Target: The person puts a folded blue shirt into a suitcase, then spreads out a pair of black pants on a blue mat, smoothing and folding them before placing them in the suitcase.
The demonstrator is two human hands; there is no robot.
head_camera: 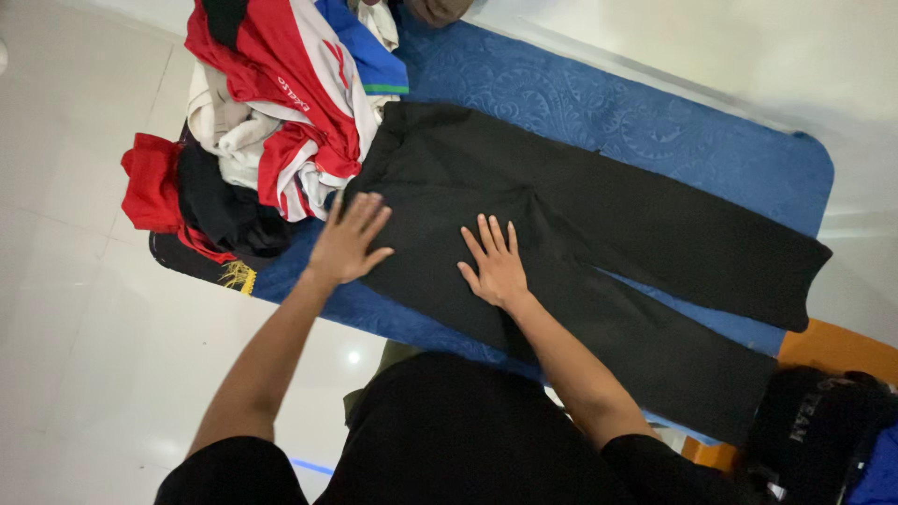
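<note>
Nearest to us, our own black shirt hides the near edge of the blue mat (655,131) and part of one trouser leg. We count one pair of black trousers (599,234) with two legs, lying flat on the mat, waist toward its left end beside the pile of clothes (271,122), legs running long toward the right end. Our left hand (348,241) and right hand (494,266) press flat on the waist part, fingers spread, pinching nothing.

Trousers (599,224) flat on mat (655,122), clothes pile (271,122) at their left.
</note>
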